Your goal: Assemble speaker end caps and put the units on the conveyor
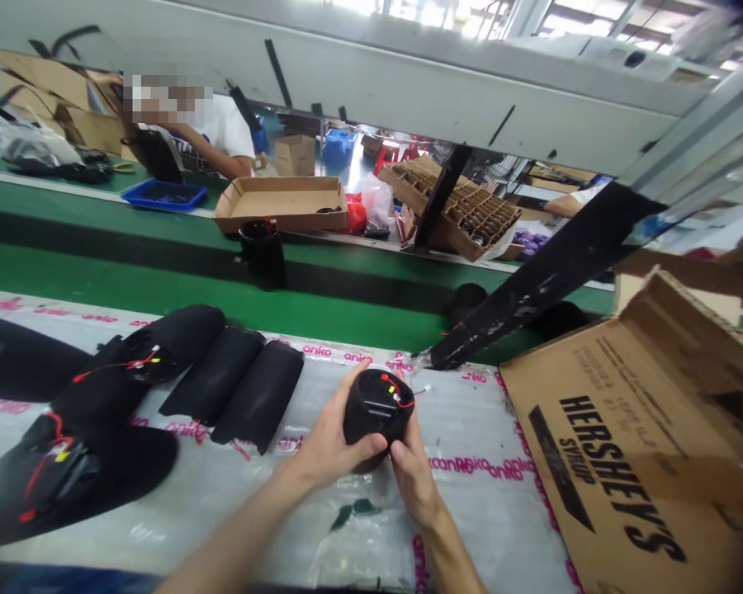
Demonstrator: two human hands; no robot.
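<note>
Both my hands grip a black cylindrical casing (376, 415) upright on the plastic-covered table, with my left hand (338, 439) on its left side and my right hand (414, 480) on its right. Thin red and white wires (402, 398) come out of its top end. To the left lie two plain black fabric-covered cylinders (260, 396) and several black units, one with red and yellow wires (53, 466). None of these touches my hands.
A flattened Hershey's Syrup cardboard box (619, 437) covers the table's right side. Beyond lies a green conveyor belt (161, 272) carrying a black cup (263, 256), a cardboard tray (281, 204) and a blue tray (164, 195). A co-worker (216, 136) sits behind it. A black beam (545, 276) crosses overhead.
</note>
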